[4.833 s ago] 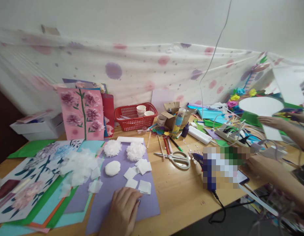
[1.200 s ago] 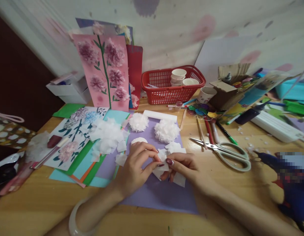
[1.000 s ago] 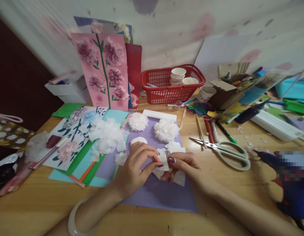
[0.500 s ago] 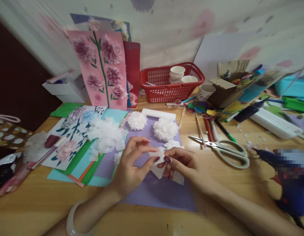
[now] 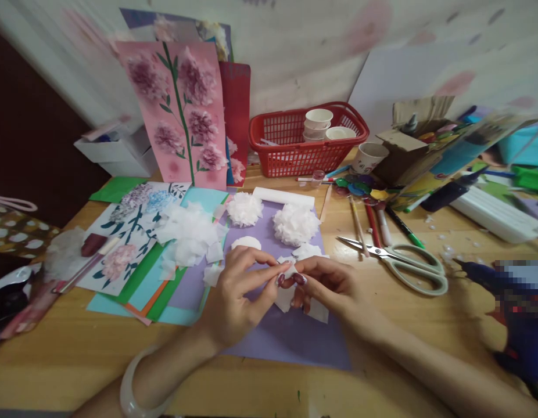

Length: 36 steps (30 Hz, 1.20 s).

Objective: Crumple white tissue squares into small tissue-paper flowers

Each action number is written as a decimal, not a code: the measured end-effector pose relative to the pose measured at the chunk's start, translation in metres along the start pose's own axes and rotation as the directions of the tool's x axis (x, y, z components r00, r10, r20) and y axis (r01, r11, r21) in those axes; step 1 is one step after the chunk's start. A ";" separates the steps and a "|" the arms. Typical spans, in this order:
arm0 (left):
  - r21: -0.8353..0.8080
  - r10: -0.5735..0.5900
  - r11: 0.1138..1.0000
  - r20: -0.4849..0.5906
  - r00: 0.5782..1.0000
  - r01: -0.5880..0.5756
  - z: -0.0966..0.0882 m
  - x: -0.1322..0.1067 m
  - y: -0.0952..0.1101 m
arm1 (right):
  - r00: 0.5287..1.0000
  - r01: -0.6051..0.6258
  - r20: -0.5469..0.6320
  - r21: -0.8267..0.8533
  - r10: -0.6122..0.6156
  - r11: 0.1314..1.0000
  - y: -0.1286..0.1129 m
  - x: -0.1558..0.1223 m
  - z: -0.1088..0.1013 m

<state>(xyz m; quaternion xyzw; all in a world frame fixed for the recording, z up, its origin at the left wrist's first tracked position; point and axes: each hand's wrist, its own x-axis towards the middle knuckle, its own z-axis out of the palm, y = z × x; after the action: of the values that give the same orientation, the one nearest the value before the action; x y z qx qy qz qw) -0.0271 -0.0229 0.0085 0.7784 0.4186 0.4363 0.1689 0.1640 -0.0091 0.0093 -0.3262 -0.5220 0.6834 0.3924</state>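
Observation:
Over a purple paper sheet [image 5: 297, 342], my left hand [image 5: 247, 284] and my right hand [image 5: 327, 284] meet fingertip to fingertip. Both pinch a small piece of white tissue paper [image 5: 290, 267], mostly hidden by the fingers. Under them lie more white tissue pieces [image 5: 319, 312]. A white round shape [image 5: 246, 242] shows just beyond my left hand. Farther back sit two fluffy white paper flowers, a left one [image 5: 244, 209] and a fuller right one [image 5: 296, 224]. Behind them lies a white roll [image 5: 284, 198]. A pile of white tissue squares [image 5: 188, 232] is on the left.
Scissors [image 5: 400, 261] lie right of my right hand, with pens and a brush behind. A blue glue gun [image 5: 522, 325] stands at the far right. At the back are a red basket [image 5: 290, 165] with paper cups and a pink flower picture [image 5: 164, 159].
My left fingertips have moved right and closed in against my right ones around the tissue. The white round shape behind my left hand has come into sight. The view has shifted slightly.

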 end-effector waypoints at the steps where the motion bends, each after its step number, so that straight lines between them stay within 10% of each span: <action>1: -0.034 -0.018 0.999 0.014 1.000 0.019 0.000 0.000 0.000 | 1.000 0.003 0.009 0.007 -0.003 1.000 0.000 0.000 0.000; 20: -0.260 -0.366 0.894 0.050 0.929 0.366 0.007 -0.003 0.000 | 0.999 0.014 -0.043 -0.025 -0.015 1.000 0.009 -0.001 0.000; 29: -0.310 -0.322 0.904 -0.036 0.946 0.296 0.007 -0.004 -0.004 | 0.999 0.034 0.005 -0.211 -0.034 0.977 0.009 0.000 -0.005; 33: -0.128 -0.076 0.990 -0.201 0.977 0.050 0.005 -0.001 -0.001 | 0.998 0.019 -0.061 -0.223 -0.033 0.975 0.009 -0.001 -0.004; 36: -0.080 0.050 0.995 -0.083 0.995 -0.057 0.004 -0.001 0.000 | 0.998 0.026 -0.044 -0.211 -0.036 0.977 0.007 -0.002 -0.002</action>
<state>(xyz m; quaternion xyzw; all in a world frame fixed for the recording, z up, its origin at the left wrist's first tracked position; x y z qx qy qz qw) -0.0238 -0.0234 0.0057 0.7633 0.3857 0.4888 0.1721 0.1651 -0.0107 0.0026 -0.3741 -0.5868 0.6103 0.3786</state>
